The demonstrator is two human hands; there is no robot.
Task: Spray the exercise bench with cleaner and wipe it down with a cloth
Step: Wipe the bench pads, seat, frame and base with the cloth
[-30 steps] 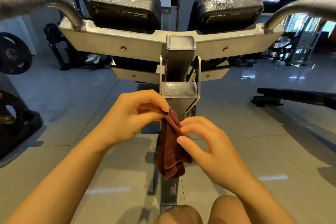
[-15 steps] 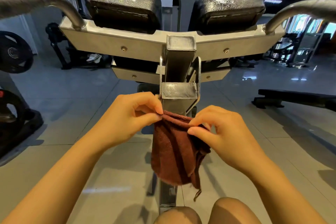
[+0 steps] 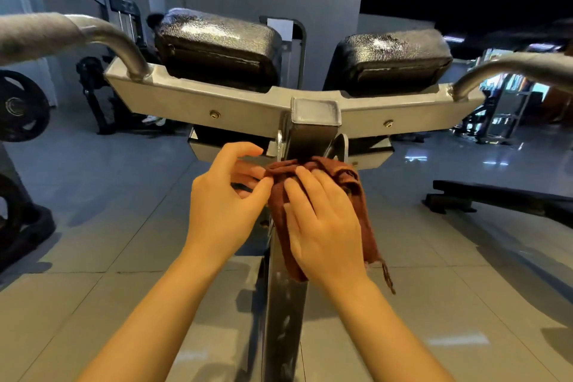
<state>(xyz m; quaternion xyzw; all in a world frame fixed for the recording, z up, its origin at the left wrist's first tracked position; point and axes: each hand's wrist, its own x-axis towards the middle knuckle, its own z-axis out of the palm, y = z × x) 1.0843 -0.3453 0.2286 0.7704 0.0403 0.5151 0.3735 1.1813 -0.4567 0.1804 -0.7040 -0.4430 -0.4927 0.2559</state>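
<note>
Gym w/ grey tiled floor (image 3: 93, 226). Brown cloth (image 3: 356, 195) hung lengthwise down bench post (image 3: 285, 304); right hand (image 3: 322, 220) pressed flat, left hand (image 3: 223, 198) pinched its edge.

My right hand (image 3: 322, 220) lies flat, fingers straight; my left hand (image 3: 224, 205) pinches with curled fingers.

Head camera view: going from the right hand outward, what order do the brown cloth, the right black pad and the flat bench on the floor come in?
1. Brown cloth: under the right hand, touching it.
2. Right black pad: above and beyond, on the frame.
3. Flat bench: far right, on the floor.
</note>
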